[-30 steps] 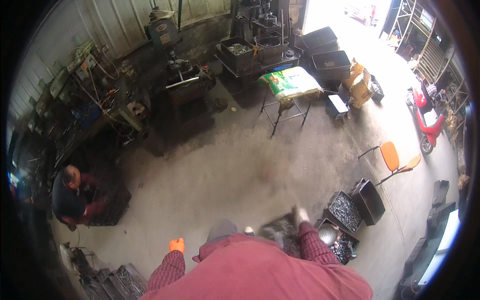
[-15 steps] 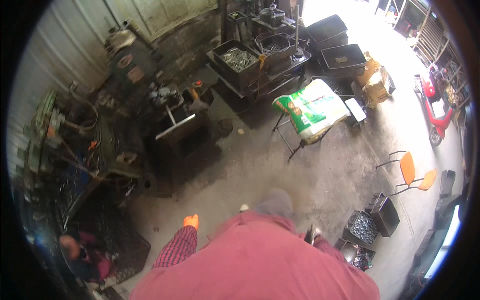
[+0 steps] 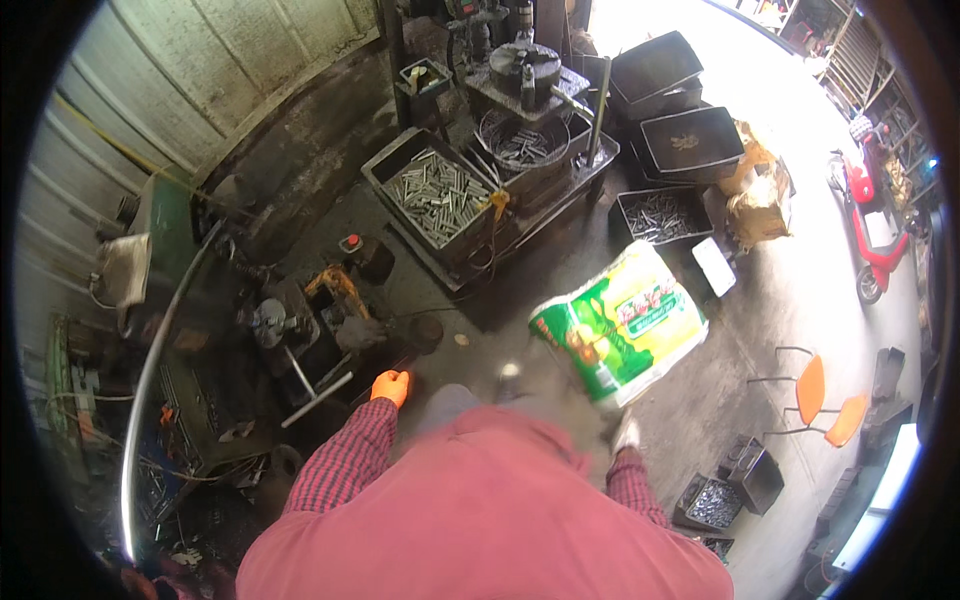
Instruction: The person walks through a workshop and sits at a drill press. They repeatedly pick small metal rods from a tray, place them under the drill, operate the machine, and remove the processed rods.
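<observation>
My left hand (image 3: 391, 388), in an orange glove, is curled into a fist with nothing visible in it. Its nearest object is a metal T-shaped bar (image 3: 318, 398) on a dark machine, just to its left, and there seems to be a gap between them. My right hand (image 3: 627, 433), in a pale glove, hangs by the near edge of a green, yellow and white printed sack (image 3: 640, 325). Blur hides its fingers, and I cannot tell whether it touches the sack. The sack lies flat at seat height, covering what supports it.
Ahead stands a drilling machine (image 3: 525, 70) beside a bin of metal pins (image 3: 372, 166). Black bins (image 3: 655, 65) stack at far right, near an orange chair (image 3: 812, 390) and a red scooter (image 3: 880, 255). A long curved metal bar (image 3: 150, 390) rises at left.
I have moved forward, so the machines and pin bin are closer. The sack now lies near my right hand. The person at lower left has mostly gone out of view.
</observation>
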`<state>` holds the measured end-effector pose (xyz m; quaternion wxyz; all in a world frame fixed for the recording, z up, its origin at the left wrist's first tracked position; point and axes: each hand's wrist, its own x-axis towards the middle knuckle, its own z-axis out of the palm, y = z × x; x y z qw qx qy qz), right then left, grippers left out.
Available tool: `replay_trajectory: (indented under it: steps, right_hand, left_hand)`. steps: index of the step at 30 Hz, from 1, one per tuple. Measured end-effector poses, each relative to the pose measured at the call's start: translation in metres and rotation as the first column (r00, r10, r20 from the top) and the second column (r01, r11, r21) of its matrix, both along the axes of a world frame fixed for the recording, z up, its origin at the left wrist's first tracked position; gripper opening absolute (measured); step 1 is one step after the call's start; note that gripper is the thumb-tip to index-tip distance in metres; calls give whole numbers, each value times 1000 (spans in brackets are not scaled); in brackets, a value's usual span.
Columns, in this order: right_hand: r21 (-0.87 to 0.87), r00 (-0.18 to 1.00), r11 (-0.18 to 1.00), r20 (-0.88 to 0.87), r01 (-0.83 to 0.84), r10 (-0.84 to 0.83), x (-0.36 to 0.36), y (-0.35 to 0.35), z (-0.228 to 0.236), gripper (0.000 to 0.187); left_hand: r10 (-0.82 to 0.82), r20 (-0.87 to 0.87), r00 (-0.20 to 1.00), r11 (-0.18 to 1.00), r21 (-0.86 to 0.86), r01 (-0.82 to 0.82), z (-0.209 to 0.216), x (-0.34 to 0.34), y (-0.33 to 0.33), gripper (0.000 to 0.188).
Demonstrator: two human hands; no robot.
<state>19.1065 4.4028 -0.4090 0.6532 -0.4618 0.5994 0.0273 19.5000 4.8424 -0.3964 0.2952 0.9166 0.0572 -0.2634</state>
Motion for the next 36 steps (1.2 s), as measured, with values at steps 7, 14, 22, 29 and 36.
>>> replay_trajectory:
  steps: [7, 14, 22, 29, 36]
  right_hand:
    - [-576, 948, 815, 291, 68, 127, 282, -214, 169, 50]
    - [-541, 866, 822, 482, 175, 132, 430, -237, 178, 40]
    - [-583, 719, 785, 636, 210, 281, 561, -307, 257, 67]
    - [-603, 431, 557, 358, -571, 828, 632, -361, 285, 40]
    - [-449, 254, 659, 675, -603, 693, 641, -391, 245, 66]
  left_hand:
    - [37, 61, 997, 999, 6, -38, 26, 146, -66, 43]
    - [227, -143, 963, 973, 7, -229, -50, 250, -63, 49]
    - [393, -181, 901, 917, 11, -398, -87, 292, -125, 39]
    - [594, 82, 800, 804, -37, -593, -103, 287, -220, 50]
    - [820, 220, 528, 561, -126, -819, -102, 229, -302, 34]
